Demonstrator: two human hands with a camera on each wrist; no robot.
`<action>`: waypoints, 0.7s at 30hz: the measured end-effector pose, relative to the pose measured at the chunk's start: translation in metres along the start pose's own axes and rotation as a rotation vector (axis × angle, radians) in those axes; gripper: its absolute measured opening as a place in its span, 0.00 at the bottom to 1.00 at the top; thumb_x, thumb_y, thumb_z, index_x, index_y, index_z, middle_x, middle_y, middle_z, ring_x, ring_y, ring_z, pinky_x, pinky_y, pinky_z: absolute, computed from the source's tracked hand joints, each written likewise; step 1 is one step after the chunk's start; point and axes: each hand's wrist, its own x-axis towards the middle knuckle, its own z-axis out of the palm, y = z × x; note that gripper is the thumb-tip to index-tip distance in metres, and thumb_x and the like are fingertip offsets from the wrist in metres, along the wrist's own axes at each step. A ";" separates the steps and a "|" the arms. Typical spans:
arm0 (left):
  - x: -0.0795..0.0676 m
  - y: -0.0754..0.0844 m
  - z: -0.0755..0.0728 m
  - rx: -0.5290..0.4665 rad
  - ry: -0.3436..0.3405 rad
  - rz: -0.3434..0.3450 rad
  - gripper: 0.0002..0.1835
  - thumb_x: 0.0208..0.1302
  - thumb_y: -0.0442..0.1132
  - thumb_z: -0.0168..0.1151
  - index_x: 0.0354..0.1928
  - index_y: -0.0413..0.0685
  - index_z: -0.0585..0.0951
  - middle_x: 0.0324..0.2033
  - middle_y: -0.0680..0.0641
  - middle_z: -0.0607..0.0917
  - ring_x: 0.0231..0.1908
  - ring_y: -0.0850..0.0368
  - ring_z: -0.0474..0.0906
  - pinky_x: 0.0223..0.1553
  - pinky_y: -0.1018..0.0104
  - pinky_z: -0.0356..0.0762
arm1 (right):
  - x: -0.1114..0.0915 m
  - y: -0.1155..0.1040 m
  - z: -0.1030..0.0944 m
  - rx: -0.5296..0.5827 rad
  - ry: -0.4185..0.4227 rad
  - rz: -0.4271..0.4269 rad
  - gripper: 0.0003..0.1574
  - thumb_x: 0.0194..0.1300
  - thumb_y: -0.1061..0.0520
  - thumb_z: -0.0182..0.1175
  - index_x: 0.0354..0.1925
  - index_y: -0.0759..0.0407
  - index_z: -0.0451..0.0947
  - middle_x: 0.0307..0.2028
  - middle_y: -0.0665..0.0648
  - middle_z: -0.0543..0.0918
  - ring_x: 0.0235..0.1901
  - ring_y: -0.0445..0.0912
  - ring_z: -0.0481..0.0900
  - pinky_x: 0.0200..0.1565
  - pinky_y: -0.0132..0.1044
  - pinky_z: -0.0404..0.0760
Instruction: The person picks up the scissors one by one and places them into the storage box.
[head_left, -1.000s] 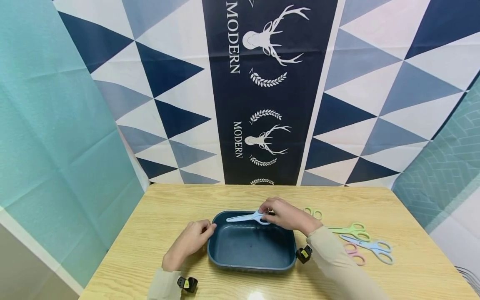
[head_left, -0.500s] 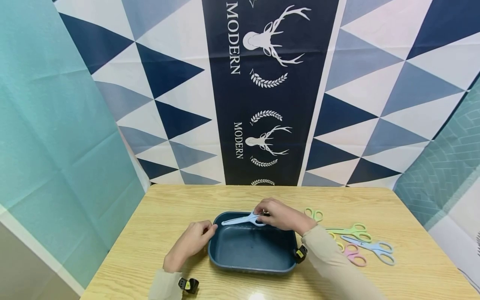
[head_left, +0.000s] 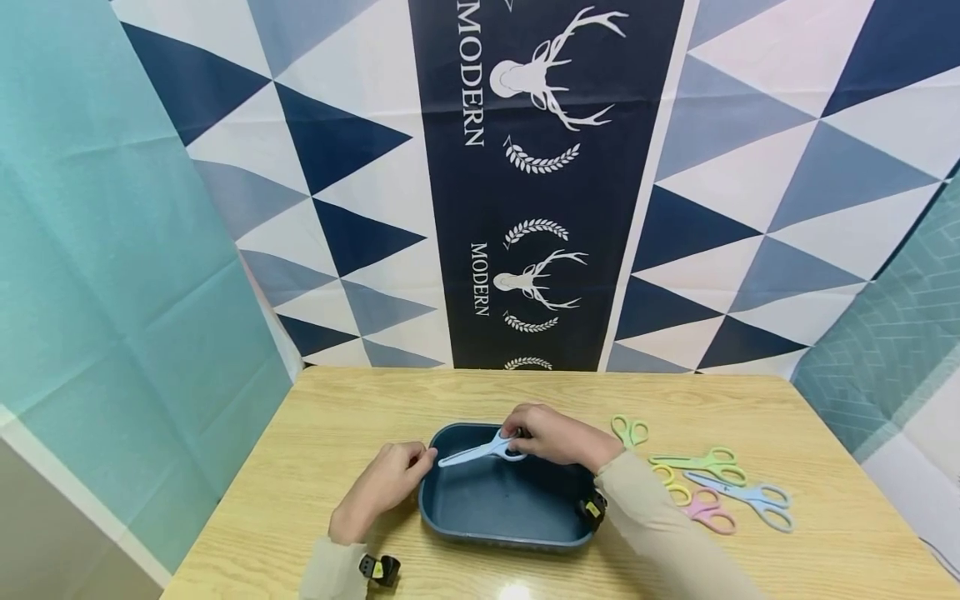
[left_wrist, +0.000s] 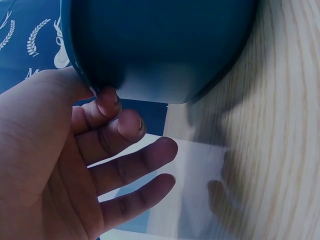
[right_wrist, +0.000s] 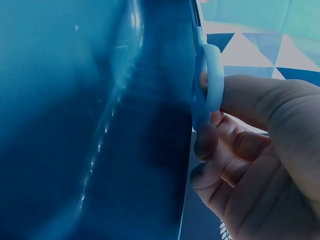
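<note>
A dark blue plastic basin point(head_left: 510, 527) stands on the wooden table. My left hand point(head_left: 384, 481) pinches its left rim between thumb and index finger; the left wrist view shows the other fingers of that hand point(left_wrist: 65, 150) spread loosely below. Over the back part of the basin, my right hand point(head_left: 555, 435) pinches light blue scissors point(head_left: 476, 452) by the handle, blades pointing left. In the right wrist view a handle loop of the scissors point(right_wrist: 215, 80) sits between thumb and fingers of the right hand point(right_wrist: 265, 145). Whether the blades touch the basin I cannot tell.
Right of the basin lie several scissors: green scissors point(head_left: 630, 430) at the back, other green scissors point(head_left: 708, 463), yellow scissors point(head_left: 678, 493), pink scissors point(head_left: 708, 510) and blue scissors point(head_left: 757, 497). A patterned cloth point(head_left: 360, 208) hangs behind the table point(head_left: 360, 400).
My right hand has carried the light blue scissors left and slightly nearer, their tips now lower towards the basin's left end. The left hand keeps its hold on the rim.
</note>
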 end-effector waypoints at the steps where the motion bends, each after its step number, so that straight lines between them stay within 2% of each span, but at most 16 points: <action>1: 0.000 0.000 0.000 -0.001 0.003 0.003 0.23 0.80 0.45 0.53 0.20 0.54 0.71 0.16 0.59 0.65 0.16 0.68 0.61 0.22 0.74 0.60 | 0.001 0.000 0.000 -0.003 -0.006 -0.004 0.07 0.73 0.60 0.63 0.47 0.59 0.86 0.44 0.52 0.84 0.42 0.42 0.78 0.45 0.35 0.80; 16: 0.000 0.001 -0.001 -0.003 -0.012 -0.006 0.24 0.81 0.46 0.52 0.19 0.54 0.70 0.16 0.59 0.65 0.16 0.68 0.60 0.21 0.74 0.61 | 0.007 -0.006 0.008 0.029 -0.084 -0.008 0.08 0.72 0.61 0.64 0.47 0.59 0.86 0.43 0.51 0.83 0.38 0.36 0.75 0.41 0.30 0.79; 21: 0.000 0.001 -0.001 -0.007 -0.017 -0.009 0.24 0.81 0.45 0.52 0.19 0.54 0.71 0.16 0.59 0.65 0.16 0.68 0.61 0.22 0.74 0.61 | 0.009 -0.005 0.010 0.014 -0.094 -0.049 0.07 0.70 0.62 0.65 0.46 0.60 0.86 0.43 0.52 0.84 0.39 0.37 0.77 0.42 0.31 0.80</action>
